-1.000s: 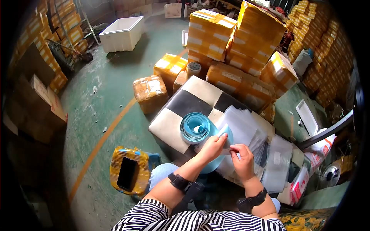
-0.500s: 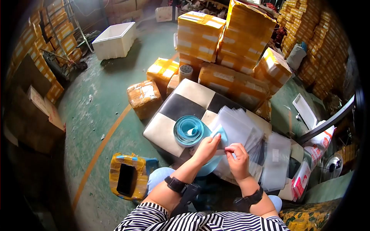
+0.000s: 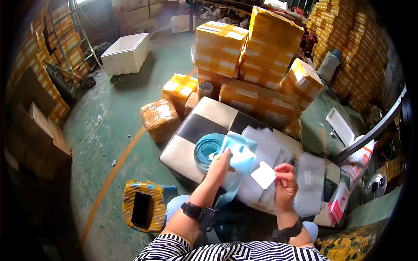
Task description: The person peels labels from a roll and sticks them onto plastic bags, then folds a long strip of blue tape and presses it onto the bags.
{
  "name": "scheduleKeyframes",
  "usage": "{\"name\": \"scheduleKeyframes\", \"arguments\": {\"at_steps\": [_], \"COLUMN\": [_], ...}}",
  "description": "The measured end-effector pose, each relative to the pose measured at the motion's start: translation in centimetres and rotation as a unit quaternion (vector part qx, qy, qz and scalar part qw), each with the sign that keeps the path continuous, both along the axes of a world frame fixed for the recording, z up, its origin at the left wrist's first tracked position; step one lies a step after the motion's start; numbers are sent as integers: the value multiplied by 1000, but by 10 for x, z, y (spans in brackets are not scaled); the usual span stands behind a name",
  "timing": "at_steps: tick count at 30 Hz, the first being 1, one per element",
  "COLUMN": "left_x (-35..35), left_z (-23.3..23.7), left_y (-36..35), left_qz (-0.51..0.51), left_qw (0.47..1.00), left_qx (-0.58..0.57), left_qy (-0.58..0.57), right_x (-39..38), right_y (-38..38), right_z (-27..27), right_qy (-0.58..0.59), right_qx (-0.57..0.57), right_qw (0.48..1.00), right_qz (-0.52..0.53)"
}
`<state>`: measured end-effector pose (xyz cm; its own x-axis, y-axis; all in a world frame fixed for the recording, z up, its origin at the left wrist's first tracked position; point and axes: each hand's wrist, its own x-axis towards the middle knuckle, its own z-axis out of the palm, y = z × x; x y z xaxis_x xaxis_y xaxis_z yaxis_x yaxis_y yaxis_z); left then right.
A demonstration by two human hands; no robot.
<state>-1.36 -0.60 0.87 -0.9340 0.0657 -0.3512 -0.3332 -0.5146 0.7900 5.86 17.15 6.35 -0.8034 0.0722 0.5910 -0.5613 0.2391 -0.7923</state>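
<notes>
**Item 1.** Left hand [image 3: 220,164]: clenched on the free end of a light-blue glossy paper strip [image 3: 242,157], fingers curled over its edge, raised just above the table. A black wrist strap [image 3: 192,211] sits below it.

**Item 2.** Loosely wound blue roll [image 3: 206,150], the source of that strip. It lies flat on the black-and-white checked padded table [image 3: 198,125], just beside the left hand.

**Item 3.** Right hand [image 3: 286,186]: thumb and fingers pinch one edge of a white rounded-rectangle sticker [image 3: 264,175]. The sticker is held apart from the blue strip and over the bags. Whether it touches a bag cannot be told.

**Item 4.** Fanned heap of clear plastic bags [image 3: 272,145] on the table's right half, under and between both hands. One flat clear bag with a small white patch [image 3: 310,180] lies near the right hand.

**Item 5.** Surroundings:
- Cardboard cartons bound in yellow tape [image 3: 261,48], stacked behind the table.
- A white foam box [image 3: 126,52] on the green floor [image 3: 109,113].
- A black phone [image 3: 141,209] resting on a yellow-wrapped parcel [image 3: 130,193] by the person's left knee.

**Progress, as judged.** One sticker is off the strip and in hand, not yet pressed down anywhere. The patched bag seems already done. Most of the heap looks bare and the roll looks largely unspent, so the greater part appears to remain.
</notes>
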Motion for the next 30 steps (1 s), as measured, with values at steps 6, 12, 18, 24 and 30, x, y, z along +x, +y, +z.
{"name": "scheduleKeyframes", "arguments": {"at_steps": [6, 12, 18, 24, 30], "left_x": [-10, -3, -1, 4, 8], "left_z": [-12, -4, 2, 19, 18], "left_y": [-5, 1, -2, -10, -11], "left_qz": [70, 56, -166, -191, -237], "left_qw": [996, 918, 942, 941, 925], "left_qx": [27, -287, -204, -213, -229], "left_qy": [47, 267, 208, 179, 191], "right_x": [2, 7, -1, -12, -23], "right_y": [38, 66, 66, 46, 72], "right_z": [3, -10, -14, -2, -22], "right_qy": [4, -67, -107, -108, -127], "right_qx": [-75, -57, -92, -96, -103], "right_qw": [995, 989, 981, 982, 982], "right_qz": [-65, -121, -131, -124, -94]}}
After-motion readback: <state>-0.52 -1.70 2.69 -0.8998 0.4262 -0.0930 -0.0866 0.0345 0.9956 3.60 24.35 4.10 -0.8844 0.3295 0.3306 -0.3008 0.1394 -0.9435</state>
